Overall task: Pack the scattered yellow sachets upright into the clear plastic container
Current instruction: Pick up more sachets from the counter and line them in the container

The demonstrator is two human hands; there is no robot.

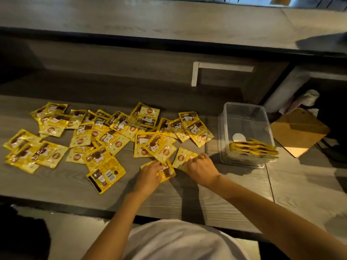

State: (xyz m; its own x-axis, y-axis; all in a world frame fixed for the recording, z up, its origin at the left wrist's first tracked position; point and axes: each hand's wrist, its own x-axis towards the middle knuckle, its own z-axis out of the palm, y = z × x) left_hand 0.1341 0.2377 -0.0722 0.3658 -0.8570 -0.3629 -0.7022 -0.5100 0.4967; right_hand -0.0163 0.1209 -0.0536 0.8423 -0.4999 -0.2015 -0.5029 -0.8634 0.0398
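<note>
Several yellow sachets (105, 136) lie scattered flat across the grey wooden tabletop, from the far left to the middle. A clear plastic container (246, 117) stands at the right, with a few sachets (253, 148) on edge at its near end. My left hand (150, 175) rests palm down on one sachet (168, 172) near the table's front. Just to its right, my right hand (201, 169) has its fingertips curled onto the edge of another sachet (183, 156). Both sachets lie on the table.
A brown cardboard piece (298, 132) lies right of the container. A dark counter wall with a white handle (221, 69) rises behind the table. The table's front edge (75, 209) runs close to my body. Crumpled cloth (304, 100) sits in the far-right recess.
</note>
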